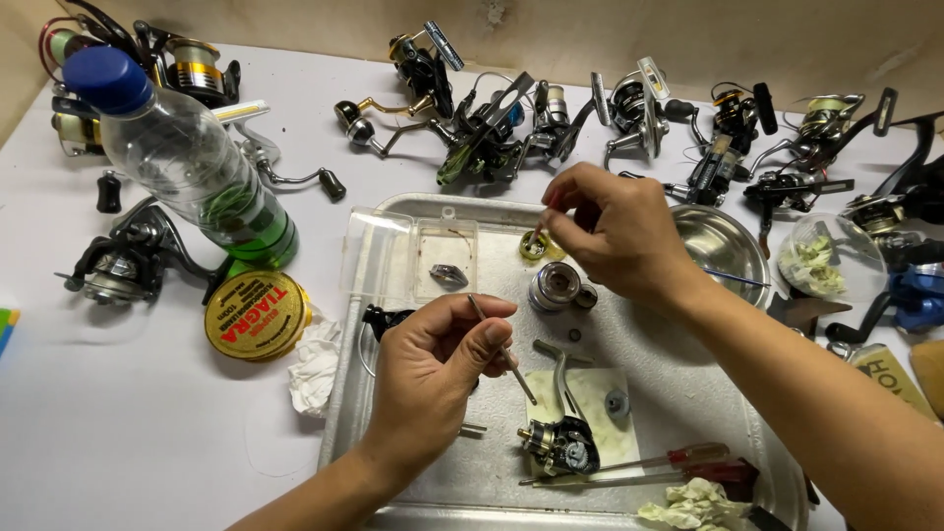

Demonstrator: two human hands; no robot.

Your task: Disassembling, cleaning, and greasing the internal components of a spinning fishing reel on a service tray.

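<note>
The half-stripped reel (559, 442) lies on a paper pad in the metal tray (688, 393), so loose parts stay put. The left hand (433, 379) pinches a thin pick (501, 349) above it; the right hand (615, 231) pinches something small over a yellow ring (532, 247) — too hidden to name.

Workbench is packed. A clear plastic bottle with a blue cap (177, 147) lies tilted at the upper left, a little green liquid pooled at its lower end — just below it sits a round yellow spool of line with red lettering (258, 315), touching a crumpled white tissue (317, 364). A long row of black and silver spinning reels (551, 123) runs along the back wall. Right side: a shiny steel bowl (723, 246) and a clear plastic dome (831, 258) over pale green scraps.
</note>
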